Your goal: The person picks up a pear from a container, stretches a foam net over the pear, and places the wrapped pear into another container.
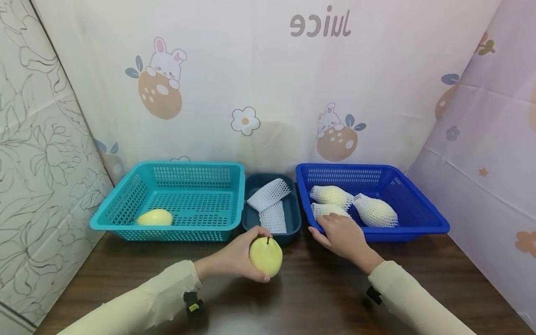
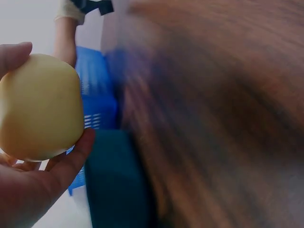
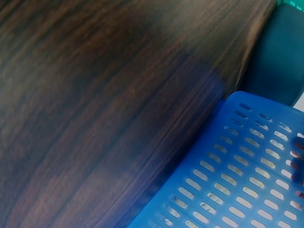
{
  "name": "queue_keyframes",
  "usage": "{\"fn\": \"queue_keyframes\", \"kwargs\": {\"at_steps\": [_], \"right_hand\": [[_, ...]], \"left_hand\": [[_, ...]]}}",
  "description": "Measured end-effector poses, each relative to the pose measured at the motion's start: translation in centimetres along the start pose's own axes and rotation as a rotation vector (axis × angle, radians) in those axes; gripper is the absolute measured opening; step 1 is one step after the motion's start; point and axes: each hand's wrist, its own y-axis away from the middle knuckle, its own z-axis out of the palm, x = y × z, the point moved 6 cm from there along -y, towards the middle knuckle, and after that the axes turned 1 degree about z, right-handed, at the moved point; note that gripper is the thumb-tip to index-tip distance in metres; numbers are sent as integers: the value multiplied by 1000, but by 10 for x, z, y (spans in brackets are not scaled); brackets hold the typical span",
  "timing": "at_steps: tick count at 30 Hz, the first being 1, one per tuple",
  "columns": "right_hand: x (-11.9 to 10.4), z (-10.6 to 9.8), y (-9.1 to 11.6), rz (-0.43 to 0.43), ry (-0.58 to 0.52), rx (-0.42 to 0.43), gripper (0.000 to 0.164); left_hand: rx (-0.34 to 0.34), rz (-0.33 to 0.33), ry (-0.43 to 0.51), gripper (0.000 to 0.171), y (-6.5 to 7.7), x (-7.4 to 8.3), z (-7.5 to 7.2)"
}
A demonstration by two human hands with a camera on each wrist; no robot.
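- The left hand (image 1: 234, 258) cups a bare yellow pear (image 1: 265, 256) above the counter (image 1: 314, 298), near its middle and just in front of the small dark tray (image 1: 293, 218). Fingers curl round the back and underside only, so the smooth skin could slip from that loose hold, and the pear would bruise on the wood or roll toward the front edge.
- The right hand (image 1: 341, 235) reaches over the front rim of the blue basket (image 1: 418, 218), fingers laid on a foam-netted pear (image 1: 328, 210). I cannot tell whether they have closed round it. A grip on the net alone could slide the sleeve off rather than lift the fruit.
- Two more netted pears (image 1: 374, 210) lie touching beside it; a careless pull could knock them about.
- The teal basket (image 1: 125, 204) holds one bare pear (image 1: 155, 217) in its front left corner; dropping another onto it would bruise both.
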Motion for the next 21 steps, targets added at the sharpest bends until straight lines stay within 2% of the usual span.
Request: {"fn": "queue_keyframes", "kwargs": {"at_steps": [4, 10, 21], "right_hand": [[-2, 0, 2, -8, -1, 12, 30], [-3, -1, 1, -32, 8, 45, 30], [-2, -3, 1, -53, 7, 76, 33]], "left_hand": [[-23, -26, 3, 72, 1, -11, 12], [-20, -61, 0, 71, 4, -25, 24], [8, -53, -23, 74, 8, -34, 29]]}}
